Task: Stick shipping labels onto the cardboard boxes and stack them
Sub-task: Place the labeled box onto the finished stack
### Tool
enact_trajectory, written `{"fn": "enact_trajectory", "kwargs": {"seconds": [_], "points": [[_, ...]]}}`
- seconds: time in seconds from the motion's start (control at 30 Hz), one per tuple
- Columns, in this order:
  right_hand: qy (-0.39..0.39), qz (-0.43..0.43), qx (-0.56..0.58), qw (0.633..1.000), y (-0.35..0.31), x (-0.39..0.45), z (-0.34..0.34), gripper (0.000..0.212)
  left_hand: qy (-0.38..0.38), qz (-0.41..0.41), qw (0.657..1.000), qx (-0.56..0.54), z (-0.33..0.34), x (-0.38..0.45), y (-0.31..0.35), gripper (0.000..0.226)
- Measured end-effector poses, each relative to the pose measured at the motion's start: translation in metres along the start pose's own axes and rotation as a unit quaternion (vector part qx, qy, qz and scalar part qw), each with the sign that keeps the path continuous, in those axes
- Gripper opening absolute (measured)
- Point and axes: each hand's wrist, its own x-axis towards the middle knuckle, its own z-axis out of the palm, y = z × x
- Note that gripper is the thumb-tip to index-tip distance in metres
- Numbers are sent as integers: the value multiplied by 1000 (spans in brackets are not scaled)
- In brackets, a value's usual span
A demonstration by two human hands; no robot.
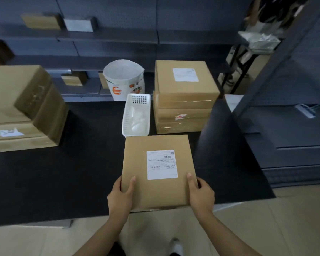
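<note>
Where black table mat [63, 182] spreads widest: cardboard stack [22, 108] far left, labelled box stack [183, 97] at back right. Near front edge, labelled cardboard box [155, 172], gripped at both near corners, left hand [121, 196] and right hand [199, 194] wrapped around sides, thumbs on top. Behind it, white plastic basket [135, 115] holding crumpled white sheets; beyond, paper bin [123, 78], contents hidden.

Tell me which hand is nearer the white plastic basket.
Left. The left hand grips the held cardboard box's near-left edge, below the white plastic basket. The right hand grips the near-right edge, farther to the side.
</note>
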Motion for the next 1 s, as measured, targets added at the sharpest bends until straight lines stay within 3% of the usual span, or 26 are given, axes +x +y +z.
{"fn": "enact_trajectory", "kwargs": {"seconds": [0.23,0.43,0.7,0.87,1.0], "points": [[9,-27,46,999,-6,31,-75,44,11,35,999,-14,47,-36,52,54],[52,-108,73,990,-72,45,-106,25,38,108,992,-51,42,-23,120,48],[81,-168,92,978,-168,110,-131,35,43,206,976,-60,52,16,242,40],[67,-168,84,980,-226,173,-140,43,43,206,975,-66,80,63,307,54],[51,-174,67,981,-268,226,-137,46,58,188,979,-46,102,104,343,50]]}}
